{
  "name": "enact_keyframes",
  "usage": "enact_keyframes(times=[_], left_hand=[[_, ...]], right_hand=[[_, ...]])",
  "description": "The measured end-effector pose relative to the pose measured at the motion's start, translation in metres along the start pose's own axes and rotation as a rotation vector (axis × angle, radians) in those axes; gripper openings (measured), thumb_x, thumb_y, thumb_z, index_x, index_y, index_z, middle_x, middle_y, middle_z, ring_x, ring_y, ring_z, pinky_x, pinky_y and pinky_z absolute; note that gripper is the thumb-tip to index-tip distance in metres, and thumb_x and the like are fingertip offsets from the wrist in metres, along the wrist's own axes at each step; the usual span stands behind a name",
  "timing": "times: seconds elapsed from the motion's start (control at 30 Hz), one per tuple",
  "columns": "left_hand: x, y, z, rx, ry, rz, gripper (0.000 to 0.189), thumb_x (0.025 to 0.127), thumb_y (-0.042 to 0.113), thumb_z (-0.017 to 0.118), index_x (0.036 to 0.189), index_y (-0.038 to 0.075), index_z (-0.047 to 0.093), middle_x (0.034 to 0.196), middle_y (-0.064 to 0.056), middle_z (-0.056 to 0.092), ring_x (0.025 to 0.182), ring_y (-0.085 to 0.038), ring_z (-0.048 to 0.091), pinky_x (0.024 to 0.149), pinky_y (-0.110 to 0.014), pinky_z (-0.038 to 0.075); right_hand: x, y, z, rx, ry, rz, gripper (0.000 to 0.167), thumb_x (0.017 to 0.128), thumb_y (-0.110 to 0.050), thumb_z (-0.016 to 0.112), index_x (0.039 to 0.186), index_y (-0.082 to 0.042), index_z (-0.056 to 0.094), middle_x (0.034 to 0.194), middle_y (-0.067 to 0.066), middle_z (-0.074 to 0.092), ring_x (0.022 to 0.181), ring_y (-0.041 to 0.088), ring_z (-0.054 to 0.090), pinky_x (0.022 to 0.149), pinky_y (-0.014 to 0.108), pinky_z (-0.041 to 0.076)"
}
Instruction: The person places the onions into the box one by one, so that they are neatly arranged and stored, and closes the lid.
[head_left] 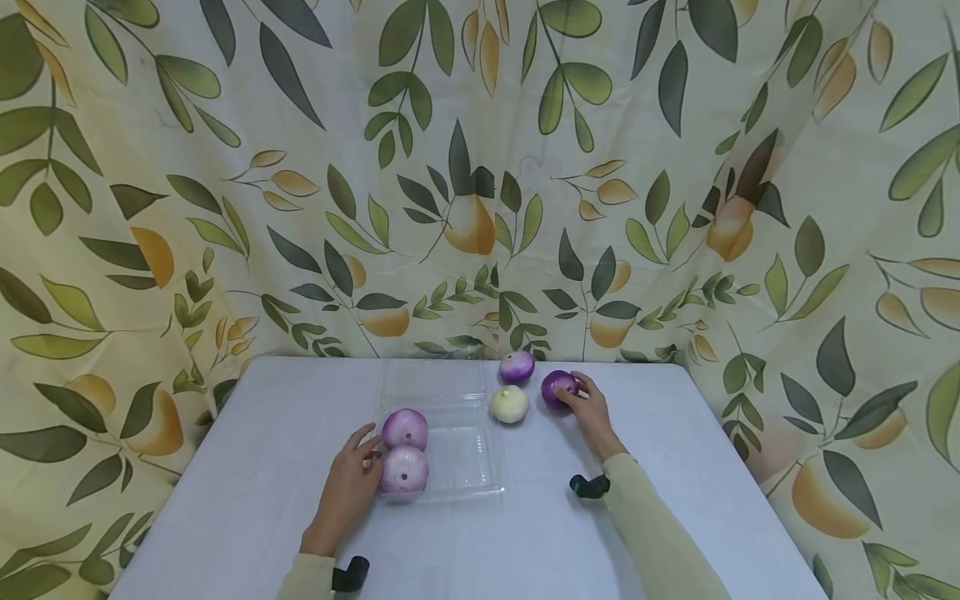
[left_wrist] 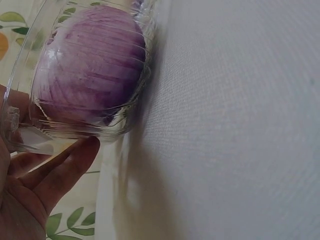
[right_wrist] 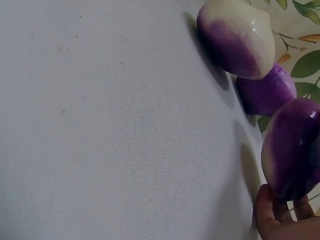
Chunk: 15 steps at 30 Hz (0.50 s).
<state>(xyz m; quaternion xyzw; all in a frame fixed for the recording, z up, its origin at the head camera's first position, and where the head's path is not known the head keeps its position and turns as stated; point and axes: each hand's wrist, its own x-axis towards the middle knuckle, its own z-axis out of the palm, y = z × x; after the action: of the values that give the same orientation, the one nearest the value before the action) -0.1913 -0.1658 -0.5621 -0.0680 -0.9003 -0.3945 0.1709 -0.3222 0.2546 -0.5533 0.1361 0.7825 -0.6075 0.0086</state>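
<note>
We list: glossy, round purple onion point(head_left: 555, 390), gripped by the right hand point(head_left: 590, 408) over the bench point(head_left: 525, 542), edge cropped in right wrist view. Left hand point(head_left: 348, 477), fingers loosely extended, touches ribbed clear-plastic tray point(head_left: 467, 460) holding two pale-purple onions point(head_left: 406, 428).

A patterned curtain point(head_left: 285, 142) hangs behind and along both sides of the tabletop point(head_left: 240, 483) — green and grey leaves, orange fruit, yellowish sprigs on cream — while a plain white cloth point(head_left: 645, 408) covers the top, rounded at the back corners.
</note>
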Motion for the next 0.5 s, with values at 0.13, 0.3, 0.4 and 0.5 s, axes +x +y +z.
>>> enact_keyframes(times=[0.13,0.3,0.4,0.5], left_hand=[[-0.001,0.000,0.000,-0.006,-0.001,-0.001,0.034,0.087,0.001,0.060,0.120,-0.006,0.067,0.140,-0.015,0.056,0.096,-0.025,0.072,0.077,-0.037,0.061],[-0.001,0.000,0.000,-0.015,-0.003,-0.002,0.034,0.088,0.000,0.060,0.121,-0.007,0.066,0.141,-0.016,0.054,0.097,-0.026,0.071,0.078,-0.036,0.061],[-0.001,-0.001,0.000,-0.016,-0.002,0.000,0.034,0.088,0.000,0.059,0.121,-0.007,0.065,0.141,-0.016,0.054,0.097,-0.026,0.071,0.078,-0.035,0.061],[-0.001,0.000,0.000,-0.013,0.000,0.003,0.034,0.088,-0.001,0.059,0.120,-0.007,0.066,0.141,-0.016,0.055,0.097,-0.026,0.071,0.078,-0.035,0.061]], right_hand=[[-0.002,-0.001,-0.002,0.047,-0.009,0.004,0.071,0.091,-0.023,0.068,0.152,-0.015,0.034,0.155,0.023,0.028,0.135,0.036,0.039,0.114,0.047,0.040],[-0.007,-0.007,-0.005,0.063,-0.006,0.000,0.070,0.091,-0.022,0.068,0.152,-0.016,0.035,0.155,0.021,0.027,0.133,0.034,0.040,0.103,0.033,0.050],[-0.009,-0.010,-0.009,0.057,0.004,-0.014,0.068,0.091,-0.021,0.068,0.151,-0.015,0.037,0.154,0.021,0.029,0.131,0.033,0.041,0.087,0.019,0.051],[-0.011,-0.012,-0.012,0.053,0.012,-0.035,0.067,0.090,-0.019,0.068,0.150,-0.014,0.039,0.152,0.021,0.033,0.129,0.032,0.042,0.077,0.013,0.047]])
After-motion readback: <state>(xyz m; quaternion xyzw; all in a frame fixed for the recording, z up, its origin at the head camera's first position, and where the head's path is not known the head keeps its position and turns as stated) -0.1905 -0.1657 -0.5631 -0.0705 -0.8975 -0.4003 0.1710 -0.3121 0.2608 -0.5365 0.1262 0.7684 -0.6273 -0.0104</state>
